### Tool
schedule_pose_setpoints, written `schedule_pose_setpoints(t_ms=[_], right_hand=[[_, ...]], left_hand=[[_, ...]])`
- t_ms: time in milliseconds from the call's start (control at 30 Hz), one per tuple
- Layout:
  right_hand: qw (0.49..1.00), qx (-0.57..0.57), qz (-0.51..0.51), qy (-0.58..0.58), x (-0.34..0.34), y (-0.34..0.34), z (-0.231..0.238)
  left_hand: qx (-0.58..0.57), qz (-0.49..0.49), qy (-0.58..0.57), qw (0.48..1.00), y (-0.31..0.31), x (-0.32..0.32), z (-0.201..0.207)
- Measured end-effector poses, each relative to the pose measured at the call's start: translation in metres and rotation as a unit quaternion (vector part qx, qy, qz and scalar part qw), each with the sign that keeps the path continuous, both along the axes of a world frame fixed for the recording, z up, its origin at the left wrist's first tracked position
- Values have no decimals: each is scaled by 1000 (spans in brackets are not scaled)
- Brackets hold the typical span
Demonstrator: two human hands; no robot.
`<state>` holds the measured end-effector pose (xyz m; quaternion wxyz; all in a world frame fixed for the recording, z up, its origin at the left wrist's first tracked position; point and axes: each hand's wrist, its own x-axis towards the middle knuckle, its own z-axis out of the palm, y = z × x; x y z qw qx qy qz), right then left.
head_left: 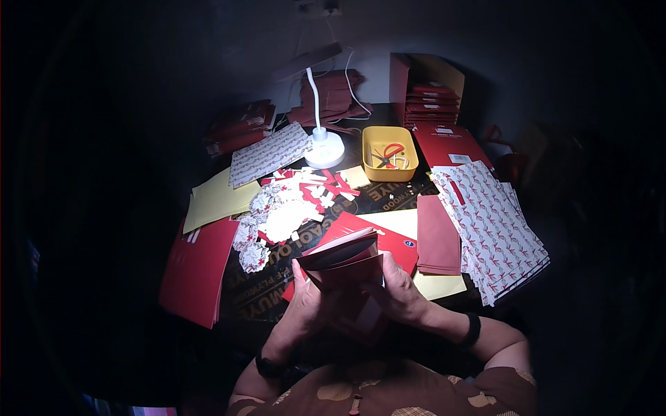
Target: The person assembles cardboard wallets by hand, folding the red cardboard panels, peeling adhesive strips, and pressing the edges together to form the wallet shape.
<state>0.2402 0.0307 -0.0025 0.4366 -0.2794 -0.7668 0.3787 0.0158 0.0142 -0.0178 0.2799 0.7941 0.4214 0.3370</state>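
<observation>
A dark red paper envelope [347,272] is held up close to my body, its mouth gaping at the top so the dark inside shows. My left hand [305,299] grips its left edge, thumb up along the side. On the opposite edge, my right hand [402,290] is closed the same way. Behind the envelope, a bright red sheet or folder [404,255] lies flat on the table, partly hidden by it. A stack of dark red paper pieces [438,236] lies to the right of my right hand. The envelope's lower part is in shadow.
A lit white desk lamp [324,149] stands at the back. Beside it is a yellow bin [392,173] holding scissors. Paper scraps [284,215] are heaped left of centre. Patterned sheets [496,236] lie right; red folders [198,274] lie left. An open box [399,83] stands back right.
</observation>
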Motion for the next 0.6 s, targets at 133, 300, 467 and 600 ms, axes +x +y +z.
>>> schedule_pose_setpoints(t_ms=[133, 300, 467, 600], right_hand=[[989, -125, 20, 75, -8, -7, -11], [995, 88, -37, 31, -15, -5, -9], [998, -28, -36, 35, -5, -6, -17], [996, -56, -55, 47, -2, -4, -27]], left_hand=[[-139, -5, -68, 988, -1, 0, -6], [-163, -23, -81, 983, 0, 2, -7], [-153, -36, -32, 987, 2, -3, -12], [-158, -46, -24, 986, 6, 0, -20]])
